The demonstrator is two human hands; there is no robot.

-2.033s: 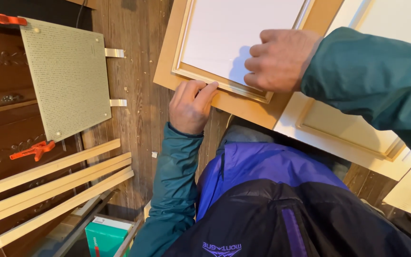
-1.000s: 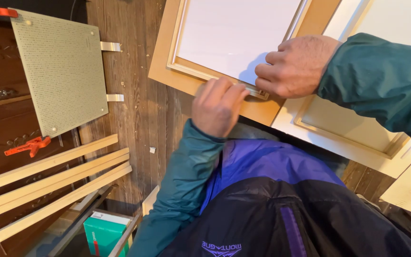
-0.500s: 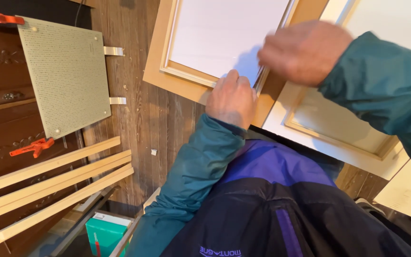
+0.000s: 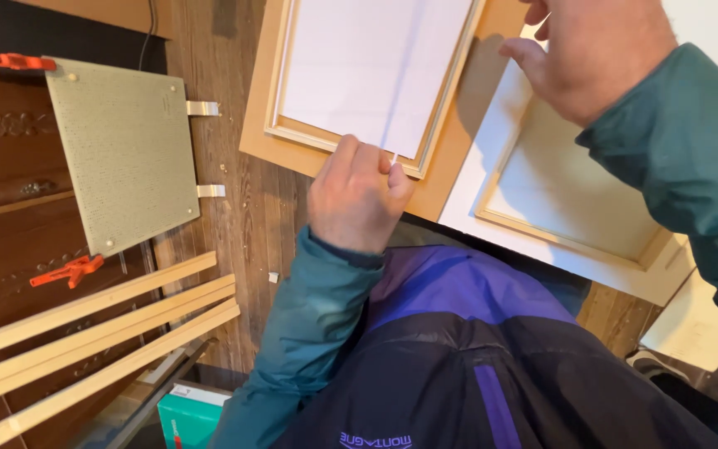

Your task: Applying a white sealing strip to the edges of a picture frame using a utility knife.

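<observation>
A tan wooden door panel (image 4: 258,125) with a white inset (image 4: 359,66) lies on the plank floor in front of me. My left hand (image 4: 357,199) rests at its near moulding, thumb and fingers pinched on the end of a thin white strip (image 4: 393,157) that runs up over the white inset. My right hand (image 4: 596,50) hovers above the panel's right side, fingers loosely apart and holding nothing. Under my right arm lies a second, white-painted panel (image 4: 558,191), overlapping the first.
A grey-green perforated board (image 4: 122,150) with two metal brackets (image 4: 203,108) lies at the left on dark wooden furniture, with orange clamps (image 4: 6,61) (image 4: 66,271) beside it. Long pale wooden slats (image 4: 101,320) lean at lower left. A teal box (image 4: 193,416) sits below.
My left hand slid right along the near moulding and closed on the thin strip. My right hand lifted off the panel and rose up to the right.
</observation>
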